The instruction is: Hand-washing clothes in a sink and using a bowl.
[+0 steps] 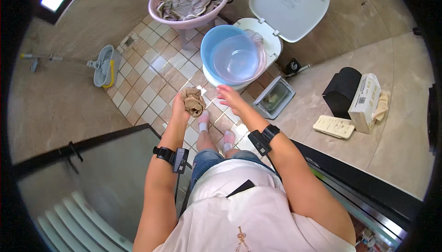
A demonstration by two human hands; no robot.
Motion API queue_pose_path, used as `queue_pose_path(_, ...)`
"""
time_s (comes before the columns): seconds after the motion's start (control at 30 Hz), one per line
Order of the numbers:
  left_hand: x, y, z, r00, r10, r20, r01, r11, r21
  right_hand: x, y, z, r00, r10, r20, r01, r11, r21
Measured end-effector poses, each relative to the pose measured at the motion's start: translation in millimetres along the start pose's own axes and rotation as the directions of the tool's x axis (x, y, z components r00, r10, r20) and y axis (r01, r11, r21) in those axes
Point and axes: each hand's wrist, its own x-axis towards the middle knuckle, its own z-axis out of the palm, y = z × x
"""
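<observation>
My left hand (180, 106) is closed around a crumpled brown cloth (194, 102) above the tiled floor. To its right, my right hand (228, 96) is held with its fingers apart and nothing in it, close to the front of the toilet. A blue plastic basin (209, 50) rests on the toilet, with a translucent pinkish basin (238, 59) inside it. Behind the basins lies a pale cloth (253, 36) on the toilet. Whether the inner basin holds water, I cannot tell.
A pink tub (157, 14) of wet-looking cloths stands on a stool at the back. The raised toilet lid (290, 5) leans back. A grey bin (275, 98) stands right of the toilet, a mop bucket (106, 66) at left. A glass door (114, 169) is at lower left.
</observation>
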Motion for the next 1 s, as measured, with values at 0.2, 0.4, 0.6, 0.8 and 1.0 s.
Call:
queue_pose_path(0.2, 80.2, 22.3, -1.8, 0.987, -0.152, 0.045, 0.151, 0.988, 0.009, 50.6, 17.1, -71.1, 0.914, 0.176, -0.365, -0.115, 0.976, 0.184)
queue_pose_path(0.4, 141.0, 44.1, 1.0, 0.953, -0.304, -0.007, 0.303, 0.947, 0.108, 103.8, 53.4, -122.4, 0.752, 0.291, -0.592, -0.091, 0.935, 0.344)
queue_pose_path(0.6, 207.7, 52.7, -14.0, 0.941, -0.333, -0.053, 0.336, 0.911, 0.239, 145.1, 58.7, -129.2, 0.673, 0.388, -0.630, -0.011, 0.857, 0.515)
queue_pose_path(0.8, 256.2, 21.7, 5.3, 0.919, -0.393, -0.020, 0.388, 0.895, 0.219, 147.8, 74.8, -147.6, 0.694, 0.339, -0.634, 0.136, 0.804, 0.579)
queue_pose_path(1.0, 282.6, 5.6, 5.0, 0.942, -0.321, 0.104, 0.256, 0.881, 0.399, 105.4, 42.7, -133.3, 0.613, 0.204, -0.764, 0.300, 0.834, 0.463)
